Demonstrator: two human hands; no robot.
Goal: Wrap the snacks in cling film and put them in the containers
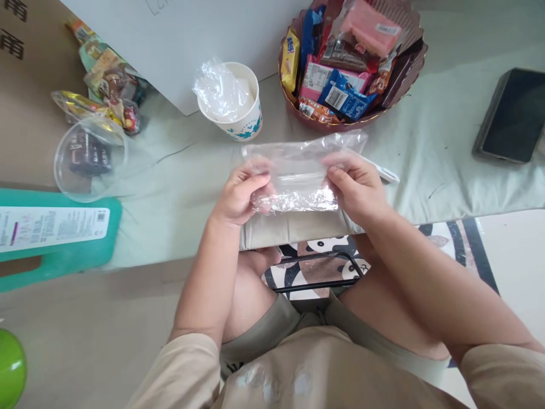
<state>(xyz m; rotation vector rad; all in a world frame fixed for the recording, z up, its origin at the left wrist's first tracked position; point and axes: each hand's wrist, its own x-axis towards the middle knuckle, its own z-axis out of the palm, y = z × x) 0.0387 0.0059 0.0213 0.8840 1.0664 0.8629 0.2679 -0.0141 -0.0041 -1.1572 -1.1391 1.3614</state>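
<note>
From my station I read the lettering first. Far left of the grip, a cardboard box (32, 113) bears 2 large dark characters, both apparently 甬. Ahead and left, a white panel (187, 51) carries a few pen strokes cut off by the edge. Beyond the left hand (242, 193), a teal board (113, 233) has a white label (55, 228) with a barcode, its print too small for me. Just above it, a clear cup (121, 170) shows a dark packet (87, 150) with pale lettering I can't resolve. Ahead of the right hand (357, 184), a bowl (409, 20) holds snacks; I pick out a blue packet (347, 94) with a barcode and a yellow packet (290, 59) with blurred characters.

As for the grip, I have both hands closed in thumb-and-finger pinches on a clear plastic bag (298, 165), 1 at each end, stretched between them over the table's near edge. A white stick-like object (386, 172) pokes out just beside the right hand.
</note>
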